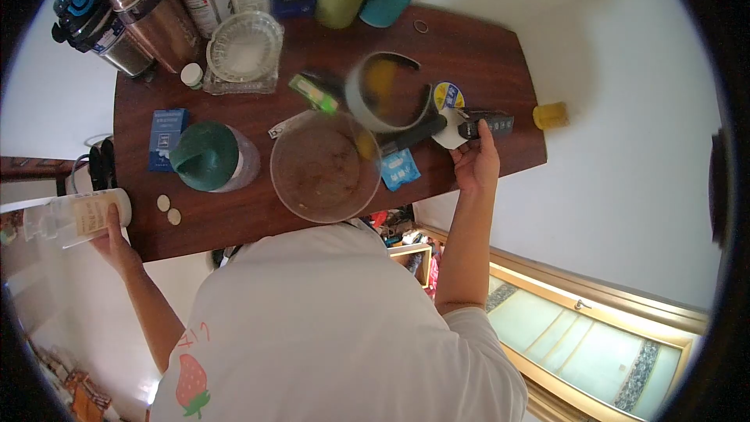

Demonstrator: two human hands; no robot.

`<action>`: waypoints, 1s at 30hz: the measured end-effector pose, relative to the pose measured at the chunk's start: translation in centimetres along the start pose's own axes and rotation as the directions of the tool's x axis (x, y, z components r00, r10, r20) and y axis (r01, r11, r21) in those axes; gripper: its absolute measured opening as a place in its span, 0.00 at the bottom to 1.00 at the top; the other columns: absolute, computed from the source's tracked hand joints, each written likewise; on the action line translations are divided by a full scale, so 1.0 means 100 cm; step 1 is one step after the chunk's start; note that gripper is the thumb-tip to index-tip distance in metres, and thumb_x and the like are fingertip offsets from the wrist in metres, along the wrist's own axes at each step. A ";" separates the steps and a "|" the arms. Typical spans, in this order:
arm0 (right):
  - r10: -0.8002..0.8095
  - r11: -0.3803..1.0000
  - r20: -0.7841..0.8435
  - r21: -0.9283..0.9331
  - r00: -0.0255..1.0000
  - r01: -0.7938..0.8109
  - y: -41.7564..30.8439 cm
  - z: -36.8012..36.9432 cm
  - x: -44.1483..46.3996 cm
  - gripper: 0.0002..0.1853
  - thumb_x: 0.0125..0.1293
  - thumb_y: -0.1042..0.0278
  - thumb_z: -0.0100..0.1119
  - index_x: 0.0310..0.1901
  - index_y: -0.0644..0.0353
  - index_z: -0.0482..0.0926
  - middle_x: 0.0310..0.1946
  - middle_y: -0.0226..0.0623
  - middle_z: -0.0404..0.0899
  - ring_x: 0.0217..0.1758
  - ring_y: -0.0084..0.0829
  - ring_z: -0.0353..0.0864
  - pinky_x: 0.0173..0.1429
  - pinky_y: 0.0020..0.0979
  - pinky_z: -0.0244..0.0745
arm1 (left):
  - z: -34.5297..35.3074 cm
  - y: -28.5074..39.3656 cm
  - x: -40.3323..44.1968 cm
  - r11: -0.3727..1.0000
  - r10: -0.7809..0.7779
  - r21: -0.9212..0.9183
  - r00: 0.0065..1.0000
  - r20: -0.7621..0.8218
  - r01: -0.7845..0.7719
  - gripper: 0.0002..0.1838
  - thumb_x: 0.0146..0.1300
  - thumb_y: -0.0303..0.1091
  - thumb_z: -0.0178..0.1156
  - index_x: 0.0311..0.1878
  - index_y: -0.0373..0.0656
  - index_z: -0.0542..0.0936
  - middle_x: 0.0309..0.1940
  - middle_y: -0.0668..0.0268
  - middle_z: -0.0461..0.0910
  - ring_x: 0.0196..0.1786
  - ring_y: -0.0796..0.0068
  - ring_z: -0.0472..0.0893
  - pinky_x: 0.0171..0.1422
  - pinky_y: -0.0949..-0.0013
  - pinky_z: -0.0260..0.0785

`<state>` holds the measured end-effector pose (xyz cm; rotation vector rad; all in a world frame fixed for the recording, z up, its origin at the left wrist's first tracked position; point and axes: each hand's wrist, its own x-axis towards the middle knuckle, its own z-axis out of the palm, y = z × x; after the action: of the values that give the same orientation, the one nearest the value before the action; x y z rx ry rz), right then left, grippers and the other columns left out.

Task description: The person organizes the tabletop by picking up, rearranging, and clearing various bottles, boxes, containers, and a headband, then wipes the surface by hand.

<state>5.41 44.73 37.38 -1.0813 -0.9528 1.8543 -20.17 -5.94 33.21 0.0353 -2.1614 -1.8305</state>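
At the left table edge, my left hand (116,244) is closed around a plastic bottle (95,215) with a beige label, tipped on its side. Its white end points right, and clear plastic shows at the other end. My right hand (475,166) grips a small black box (491,126) with pale print, above the right part of the table. A white rounded piece (451,133) lies against this box, beside a yellow round sticker or roll (448,95). Left of them is a dark handle-like object (414,136). A blue packet (401,169) lies left of my right wrist.
On the dark wooden table (226,230) are a clear round tub (316,176), a green-lidded jar (207,156), a blue box (166,139), a grey ring-shaped container (363,94) and a glass ashtray (246,47). Flasks (148,8) and bottles line the back. A wall (625,148) stands right.
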 end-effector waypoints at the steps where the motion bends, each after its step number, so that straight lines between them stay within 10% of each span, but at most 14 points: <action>1: -0.006 1.000 0.002 -0.019 1.000 0.006 0.000 0.000 0.000 0.14 0.64 0.61 0.57 0.46 0.60 0.74 0.39 0.38 0.79 0.40 0.33 0.81 0.37 0.31 0.80 | 0.000 0.000 0.000 1.000 -0.001 -0.002 1.000 -0.003 0.001 0.33 0.57 0.32 0.65 0.63 0.35 0.61 0.56 0.54 0.70 0.58 0.65 0.71 0.64 0.64 0.62; 11: -0.110 0.790 0.039 -0.604 0.993 0.111 -0.005 0.008 -0.010 0.21 0.60 0.57 0.62 0.48 0.62 0.73 0.35 0.36 0.80 0.33 0.29 0.81 0.31 0.29 0.76 | 0.000 -0.001 0.001 1.000 -0.014 0.004 1.000 -0.010 0.014 0.34 0.57 0.31 0.65 0.64 0.36 0.61 0.57 0.54 0.69 0.59 0.65 0.71 0.65 0.64 0.61; 14: -0.131 0.585 0.049 -0.803 0.990 0.117 -0.018 0.009 -0.018 0.19 0.59 0.54 0.63 0.43 0.61 0.76 0.31 0.35 0.80 0.28 0.35 0.80 0.31 0.31 0.75 | -0.001 -0.002 0.000 1.000 -0.019 0.005 1.000 -0.011 0.019 0.34 0.57 0.31 0.65 0.63 0.36 0.61 0.57 0.54 0.69 0.59 0.66 0.71 0.65 0.64 0.61; 17: -0.494 0.109 0.117 -0.975 0.861 0.195 -0.020 0.006 -0.029 0.17 0.56 0.55 0.65 0.42 0.58 0.78 0.39 0.39 0.79 0.37 0.41 0.80 0.37 0.34 0.74 | -0.001 -0.001 -0.001 1.000 -0.024 -0.001 1.000 -0.013 0.024 0.34 0.57 0.31 0.66 0.63 0.35 0.61 0.57 0.55 0.69 0.59 0.66 0.71 0.65 0.65 0.61; 20: -0.566 -0.189 0.548 -0.814 0.616 0.550 -0.026 0.009 -0.044 0.17 0.50 0.61 0.67 0.44 0.51 0.79 0.54 0.43 0.72 0.55 0.49 0.73 0.51 0.41 0.70 | 0.002 0.003 -0.002 1.000 -0.026 -0.010 0.999 -0.017 0.026 0.34 0.56 0.31 0.66 0.63 0.34 0.61 0.57 0.55 0.70 0.59 0.66 0.71 0.65 0.65 0.61; 23: -0.281 -0.336 0.824 -0.565 0.492 0.754 -0.026 0.030 -0.055 0.20 0.44 0.67 0.67 0.44 0.49 0.79 0.64 0.43 0.62 0.67 0.50 0.59 0.60 0.48 0.63 | -0.002 -0.005 0.002 0.999 -0.019 -0.030 1.000 -0.010 0.019 0.34 0.56 0.31 0.66 0.63 0.35 0.61 0.57 0.55 0.70 0.59 0.66 0.71 0.65 0.65 0.61; 27: -0.179 -0.534 0.760 -0.608 0.625 0.587 -0.002 0.046 -0.056 0.22 0.40 0.71 0.65 0.43 0.50 0.79 0.62 0.42 0.64 0.66 0.53 0.59 0.65 0.52 0.60 | -0.002 -0.006 0.002 0.999 0.003 -0.035 1.000 -0.017 -0.004 0.33 0.56 0.32 0.66 0.62 0.36 0.62 0.57 0.55 0.70 0.59 0.65 0.71 0.65 0.64 0.61; 30: -0.237 -0.431 0.785 -0.613 0.573 0.662 0.006 0.039 -0.042 0.23 0.38 0.74 0.65 0.43 0.53 0.79 0.58 0.40 0.69 0.65 0.48 0.62 0.63 0.45 0.65 | 0.001 0.001 -0.001 0.999 -0.011 -0.039 1.000 -0.022 0.010 0.33 0.57 0.32 0.66 0.62 0.36 0.62 0.57 0.54 0.70 0.59 0.65 0.71 0.65 0.65 0.62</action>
<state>3.23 39.93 39.68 -0.6481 -2.7549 -0.0117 -20.07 -5.83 33.23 0.0586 -2.1144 -1.8684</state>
